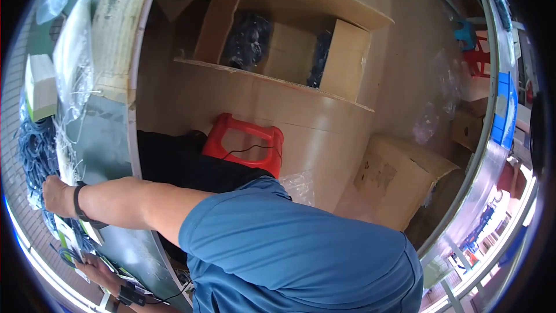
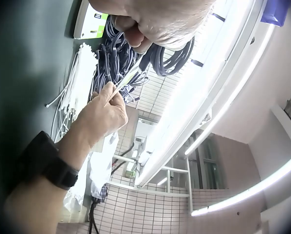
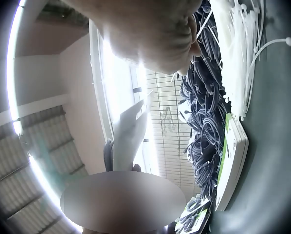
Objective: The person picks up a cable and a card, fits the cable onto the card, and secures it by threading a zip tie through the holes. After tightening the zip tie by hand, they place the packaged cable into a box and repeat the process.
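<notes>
My left hand [image 1: 99,273] grips a coiled dark cable [image 1: 65,255]. In the left wrist view this hand [image 2: 155,19] is at the top, the coil [image 2: 172,61] hanging beside its curled fingers. A thin white strip [image 2: 120,87] slants from there to my right hand [image 2: 104,117], whose thumb and fingers pinch its lower end. In the head view my right hand [image 1: 59,197] is beside a pile of dark cables [image 1: 36,150]. The right wrist view shows the right hand [image 3: 145,34] with fingers curled, their tips partly hidden, and a white card-like piece [image 3: 128,136] below.
White cable ties [image 3: 238,58] lie beside the cable pile, near a stack of white cards [image 3: 233,161]. Plastic bags [image 1: 75,69] are farther along the table. On the floor stand an open cardboard box [image 1: 295,52], a red stool [image 1: 217,139] and another box [image 1: 394,179].
</notes>
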